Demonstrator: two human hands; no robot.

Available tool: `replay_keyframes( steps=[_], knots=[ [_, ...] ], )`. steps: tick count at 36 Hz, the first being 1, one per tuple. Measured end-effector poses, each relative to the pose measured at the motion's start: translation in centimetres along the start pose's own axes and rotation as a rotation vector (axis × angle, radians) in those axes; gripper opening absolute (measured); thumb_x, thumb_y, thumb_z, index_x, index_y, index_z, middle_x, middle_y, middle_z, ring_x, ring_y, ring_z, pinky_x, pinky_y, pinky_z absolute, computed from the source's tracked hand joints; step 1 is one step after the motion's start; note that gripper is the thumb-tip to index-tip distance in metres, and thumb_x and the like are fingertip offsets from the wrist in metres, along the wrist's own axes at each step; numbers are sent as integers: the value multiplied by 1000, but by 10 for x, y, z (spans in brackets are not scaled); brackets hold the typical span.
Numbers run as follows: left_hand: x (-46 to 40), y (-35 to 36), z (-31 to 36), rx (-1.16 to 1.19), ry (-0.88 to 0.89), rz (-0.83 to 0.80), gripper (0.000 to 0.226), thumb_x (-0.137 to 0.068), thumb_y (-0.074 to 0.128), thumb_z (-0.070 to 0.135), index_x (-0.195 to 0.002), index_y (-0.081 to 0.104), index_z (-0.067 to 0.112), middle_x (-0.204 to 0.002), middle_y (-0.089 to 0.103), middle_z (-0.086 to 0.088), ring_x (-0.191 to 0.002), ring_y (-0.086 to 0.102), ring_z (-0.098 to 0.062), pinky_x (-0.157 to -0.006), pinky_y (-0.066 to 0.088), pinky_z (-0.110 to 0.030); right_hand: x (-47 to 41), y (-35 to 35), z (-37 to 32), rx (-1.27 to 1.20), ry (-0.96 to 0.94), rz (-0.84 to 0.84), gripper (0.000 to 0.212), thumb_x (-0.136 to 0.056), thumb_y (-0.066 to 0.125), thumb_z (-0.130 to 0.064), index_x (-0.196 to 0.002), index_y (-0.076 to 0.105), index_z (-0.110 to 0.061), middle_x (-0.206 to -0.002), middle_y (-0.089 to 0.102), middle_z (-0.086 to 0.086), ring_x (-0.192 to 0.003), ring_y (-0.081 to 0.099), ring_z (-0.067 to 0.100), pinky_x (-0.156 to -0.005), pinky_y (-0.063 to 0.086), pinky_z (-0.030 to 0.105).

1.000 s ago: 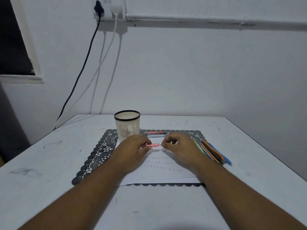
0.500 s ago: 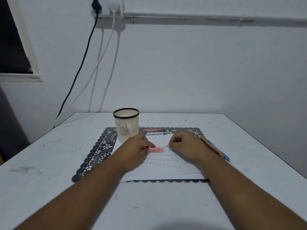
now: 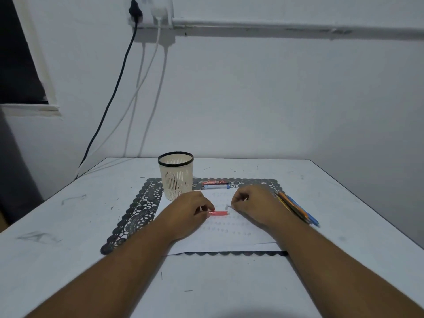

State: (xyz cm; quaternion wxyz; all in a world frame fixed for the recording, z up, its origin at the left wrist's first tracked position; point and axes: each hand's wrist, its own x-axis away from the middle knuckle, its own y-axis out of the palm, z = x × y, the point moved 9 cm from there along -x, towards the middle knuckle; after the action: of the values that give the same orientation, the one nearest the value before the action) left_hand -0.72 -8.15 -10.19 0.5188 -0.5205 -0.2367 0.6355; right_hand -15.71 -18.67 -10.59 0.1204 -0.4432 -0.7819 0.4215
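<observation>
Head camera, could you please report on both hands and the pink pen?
Left hand pinches pink pen by one end, over the paper. Right hand pinches small pale piece, beside the pen's free end. Nothing between them.

One basket cup [image 3: 175, 177]; two markers [image 3: 215, 186]; one pink pen [image 3: 219, 213]; one cap [image 3: 229, 206]; one sheet [image 3: 229, 239]; one mat [image 3: 137, 210].

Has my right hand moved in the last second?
Yes. The right hand, pinching a small pale piece, slid right, away from the cream slotted plastic cup and pink pen, toward the coloured pencils.
</observation>
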Motion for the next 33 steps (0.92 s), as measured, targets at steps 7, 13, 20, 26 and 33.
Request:
replay_keyframes(
  steps=[7, 13, 20, 26, 33],
  knots=[
    [-4, 2, -3, -1, 10, 6, 17, -97, 66, 21, -109, 77, 26, -97, 62, 12, -91, 55, 1, -85, 46, -20, -11, -8, 1, -192, 18, 103, 18, -90, 69, -11, -77, 76, -21, -77, 72, -6, -71, 63, 4, -62, 45, 21],
    [-5, 2, -2, -7, 8, 7, 18, -97, 64, 21, -110, 76, 26, -97, 62, 11, -92, 56, -3, -86, 48, -25, -44, -14, -2, -93, 11, 149, 19, -92, 65, -15, -79, 72, -27, -80, 68, -12, -76, 60, 8, -61, 41, 23],
    [-3, 3, -5, -5, 0, 2, 19, -97, 65, 26, -114, 74, 28, -97, 57, 17, -93, 54, -1, -85, 48, -23, -99, -2, -9, 182, -26, 53, 28, -99, 62, -17, -124, 71, -20, -118, 72, -3, -110, 63, 16, -91, 50, 33],
    [-3, 3, -8, 16, -17, -8, 21, -95, 64, 28, -114, 73, 29, -98, 57, 19, -94, 55, -3, -84, 48, -24, -118, 18, -6, 489, -70, 6, 41, -97, 61, -15, -134, 67, -31, -140, 62, -6, -132, 53, 19, -99, 49, 35],
    [-3, 3, -8, 48, -32, -31, 29, -91, 58, 38, -114, 73, 31, -100, 58, 19, -96, 55, -2, -83, 49, -24, -123, 18, 0, 402, -59, 2, 19, -89, 63, -17, -92, 80, -24, -93, 73, -6, -91, 64, 16, -78, 56, 36]
  ],
)
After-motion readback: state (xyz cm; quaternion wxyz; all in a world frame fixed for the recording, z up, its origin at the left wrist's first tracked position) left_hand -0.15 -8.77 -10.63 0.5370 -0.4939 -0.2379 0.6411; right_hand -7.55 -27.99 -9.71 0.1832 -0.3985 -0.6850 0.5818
